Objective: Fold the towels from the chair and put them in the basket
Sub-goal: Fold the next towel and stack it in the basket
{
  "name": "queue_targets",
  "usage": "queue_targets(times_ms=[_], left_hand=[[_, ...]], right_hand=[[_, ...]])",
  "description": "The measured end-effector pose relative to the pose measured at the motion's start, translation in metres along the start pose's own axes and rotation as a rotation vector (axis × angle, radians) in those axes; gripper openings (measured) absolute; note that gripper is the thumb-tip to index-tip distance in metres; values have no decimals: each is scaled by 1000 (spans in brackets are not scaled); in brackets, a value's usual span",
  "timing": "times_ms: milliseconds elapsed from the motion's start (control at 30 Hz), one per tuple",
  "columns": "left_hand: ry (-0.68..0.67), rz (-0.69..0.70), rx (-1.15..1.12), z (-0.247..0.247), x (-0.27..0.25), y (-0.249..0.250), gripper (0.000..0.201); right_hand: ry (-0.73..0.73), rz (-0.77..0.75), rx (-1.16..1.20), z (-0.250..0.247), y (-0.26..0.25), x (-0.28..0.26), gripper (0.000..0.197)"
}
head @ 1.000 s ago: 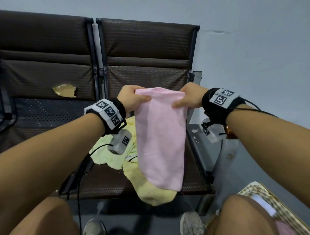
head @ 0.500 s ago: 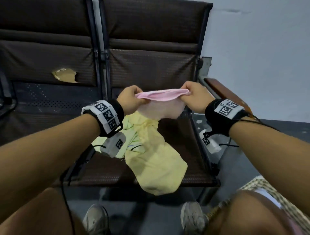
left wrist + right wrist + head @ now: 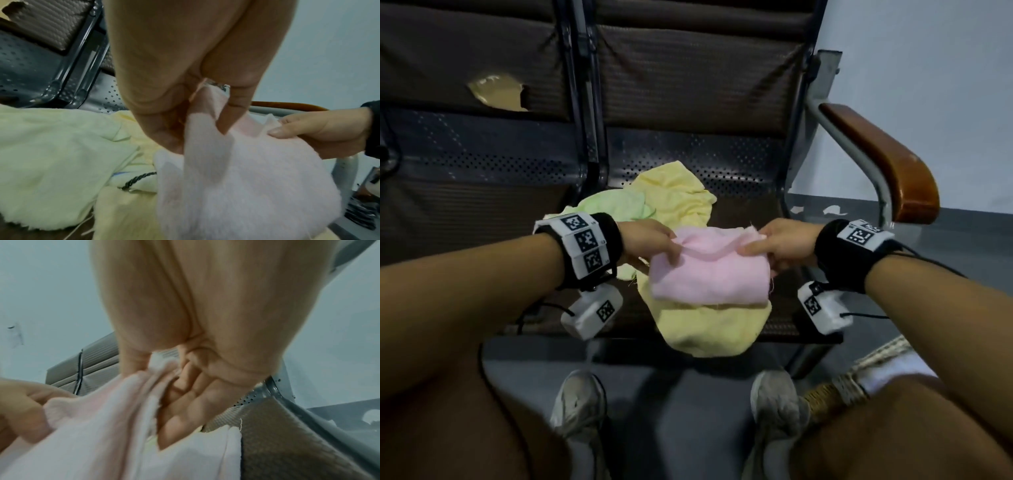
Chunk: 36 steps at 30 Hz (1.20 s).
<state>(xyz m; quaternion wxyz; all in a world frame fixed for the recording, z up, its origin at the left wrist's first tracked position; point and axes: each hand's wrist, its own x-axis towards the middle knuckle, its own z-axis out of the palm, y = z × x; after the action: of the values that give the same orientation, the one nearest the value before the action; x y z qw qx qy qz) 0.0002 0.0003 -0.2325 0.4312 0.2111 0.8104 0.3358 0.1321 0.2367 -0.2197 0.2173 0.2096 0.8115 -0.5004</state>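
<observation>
A pink towel (image 3: 709, 274), folded into a small rectangle, lies on the front of the chair seat on top of a yellow towel (image 3: 705, 329). My left hand (image 3: 654, 240) pinches its upper left corner, and the left wrist view shows thumb and fingers on the pink towel (image 3: 236, 178). My right hand (image 3: 777, 243) pinches the upper right corner; the pink towel (image 3: 98, 426) bunches between its thumb and fingers. A pale green towel (image 3: 616, 204) and more yellow cloth (image 3: 674, 195) lie crumpled behind. The woven basket (image 3: 835, 394) edge shows at the lower right, mostly hidden by my leg.
The dark chair seat (image 3: 743, 161) has a perforated metal back strip and a brown wooden armrest (image 3: 887, 164) on the right. A second seat (image 3: 472, 161) with a torn backrest stands to the left. My knees and shoes (image 3: 578, 401) are below, on a grey floor.
The pink towel hung long from both hands a second ago. Both hands then folded it over and lowered it onto the yellow towel on the seat.
</observation>
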Motion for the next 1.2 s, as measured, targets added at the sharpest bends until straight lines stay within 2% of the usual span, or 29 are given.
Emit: queue_targets(times_ms=[167, 267, 333, 400, 467, 500, 533, 600, 633, 700, 767, 800, 833, 933, 967, 1033, 1067, 1200], left_hand=[[377, 41, -127, -3, 48, -3, 39], [479, 66, -148, 2, 72, -9, 47], [499, 70, -166, 8, 84, -13, 52], [506, 67, -118, 14, 91, -19, 59], [539, 109, 14, 19, 91, -25, 54], [539, 148, 58, 22, 89, -27, 44], [512, 191, 80, 24, 86, -28, 32], [390, 254, 118, 27, 78, -31, 18], [316, 267, 158, 29, 75, -34, 22], [190, 250, 300, 32, 69, -41, 50], [143, 239, 452, 34, 66, -48, 75], [147, 246, 488, 35, 65, -50, 79], [168, 248, 490, 35, 65, -51, 76], [296, 258, 436, 32, 67, -47, 44], [330, 264, 422, 30, 67, -44, 31], [365, 269, 336, 24, 66, -39, 12], [369, 278, 283, 22, 65, -38, 9], [367, 276, 33, 14, 68, -34, 24]], right_hand=[[397, -36, 181, -4, 7, 49, 16], [577, -37, 32, -3, 14, 75, 18], [640, -27, -110, 1, 17, 83, 20], [636, -15, -181, 4, 20, 90, 28], [600, -45, -295, 7, 19, 88, 44], [582, -104, -360, 9, 18, 85, 44], [563, -186, -409, 12, 18, 80, 34], [461, -300, -469, 16, 19, 68, 15], [381, -302, -501, 18, 22, 62, 18], [230, -237, -641, 24, 29, 54, 43], [142, -188, -760, 28, 38, 51, 74], [125, -182, -778, 30, 39, 50, 80], [123, -189, -794, 32, 40, 49, 77], [190, -259, -791, 34, 37, 49, 27], [227, -276, -775, 34, 35, 47, 21], [270, -296, -742, 30, 31, 42, 22], [278, -302, -712, 25, 29, 40, 22], [238, -265, -382, 10, 21, 34, 25]])
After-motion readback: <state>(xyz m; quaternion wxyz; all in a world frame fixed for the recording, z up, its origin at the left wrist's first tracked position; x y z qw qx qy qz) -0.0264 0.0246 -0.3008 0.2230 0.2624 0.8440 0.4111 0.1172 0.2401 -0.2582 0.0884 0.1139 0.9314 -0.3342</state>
